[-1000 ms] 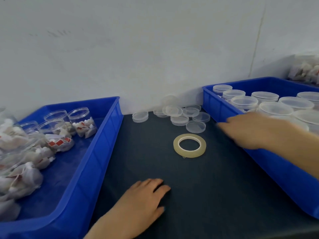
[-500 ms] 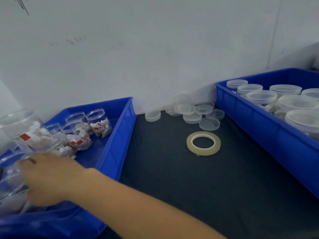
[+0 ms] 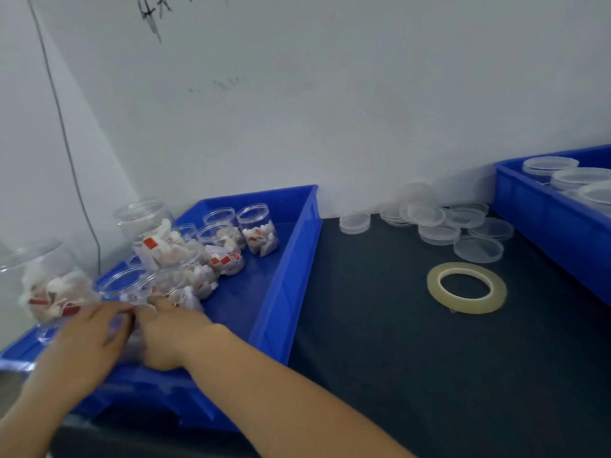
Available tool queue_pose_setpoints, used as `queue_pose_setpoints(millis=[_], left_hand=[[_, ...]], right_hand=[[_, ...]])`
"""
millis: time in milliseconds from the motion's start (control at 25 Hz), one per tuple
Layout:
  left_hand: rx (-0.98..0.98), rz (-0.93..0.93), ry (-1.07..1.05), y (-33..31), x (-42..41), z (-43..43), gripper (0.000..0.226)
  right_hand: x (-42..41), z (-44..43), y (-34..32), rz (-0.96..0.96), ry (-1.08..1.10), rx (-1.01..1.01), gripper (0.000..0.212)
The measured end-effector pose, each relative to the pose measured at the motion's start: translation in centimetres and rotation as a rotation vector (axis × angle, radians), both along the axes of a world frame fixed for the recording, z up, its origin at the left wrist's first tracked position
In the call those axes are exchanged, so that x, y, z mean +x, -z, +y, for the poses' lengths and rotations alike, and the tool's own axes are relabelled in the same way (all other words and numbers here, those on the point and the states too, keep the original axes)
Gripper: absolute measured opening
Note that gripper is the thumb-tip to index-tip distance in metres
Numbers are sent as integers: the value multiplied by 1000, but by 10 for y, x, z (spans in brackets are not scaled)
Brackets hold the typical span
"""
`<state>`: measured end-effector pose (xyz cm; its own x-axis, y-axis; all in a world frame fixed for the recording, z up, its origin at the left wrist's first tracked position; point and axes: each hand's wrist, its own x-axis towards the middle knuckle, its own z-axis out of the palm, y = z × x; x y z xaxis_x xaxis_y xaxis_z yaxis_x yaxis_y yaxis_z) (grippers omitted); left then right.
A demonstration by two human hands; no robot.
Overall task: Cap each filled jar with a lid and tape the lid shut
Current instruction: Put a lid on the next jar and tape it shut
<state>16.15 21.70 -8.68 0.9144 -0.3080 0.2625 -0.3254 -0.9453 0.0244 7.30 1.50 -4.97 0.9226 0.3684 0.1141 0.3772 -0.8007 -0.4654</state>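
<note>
Several open clear jars [image 3: 258, 229] filled with white and red packets stand in the left blue bin [image 3: 291, 259]. Low in that bin's near corner, both my hands close around one clear jar [image 3: 128, 340], which is blurred and mostly hidden between them. My left hand [image 3: 89, 338] curls over its left side. My right hand [image 3: 168, 335] wraps its right side, the forearm reaching across the bin's front rim. Loose clear lids [image 3: 477, 248] lie on the dark table by the wall. A roll of clear tape [image 3: 436, 285] lies flat in front of the lids.
A second blue bin [image 3: 545, 219] at the right holds capped jars [image 3: 578, 178]. Another filled jar [image 3: 49, 282] stands at the far left. The dark table [image 3: 396, 358] stretches between the bins. A white wall with a thin cable [image 3: 66, 143] closes the back.
My right hand swung from the right bin across into the left bin. My left hand left the table and joined it on a jar. The view turned left.
</note>
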Motion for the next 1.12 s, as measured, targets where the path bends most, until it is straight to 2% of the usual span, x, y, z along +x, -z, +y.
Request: queue_pose_setpoints(millis=[80,160,240,400,520,640,720,880,960,1120], left_hand=[[-162,71,69,-8,-21,-14,28],[-122,118,32,-20,-31,-20,14],[-165,172,-14,-29,-38,-26,13],[-152,26,-57,-39,-65,-48,13],[-260,-137,-12,-47,-91,-70,11],[-312,-427,105,-69,-112,-107,21],[-401,-462,188,-86,-128,-139,21],[-475,-638,412,-93,-161,-222,13],[-518,-551,495,-85,-170,-266,16],[-552,-166,602,-40,-163,-337,19]], right_hand=[[0,-1,0,-13,-19,-59,61],[0,-2,-1,-47,3,-128,57],[-1,-2,-2,-71,23,-151,53],[-3,0,-4,-86,79,-124,61],[-11,-4,-12,-171,106,137,67],[-27,-24,-25,-438,125,486,76],[-43,-50,-33,-574,196,665,79],[-72,-131,-27,-632,394,754,88],[-83,-175,-10,-611,472,749,91],[-105,-248,41,-523,619,765,90]])
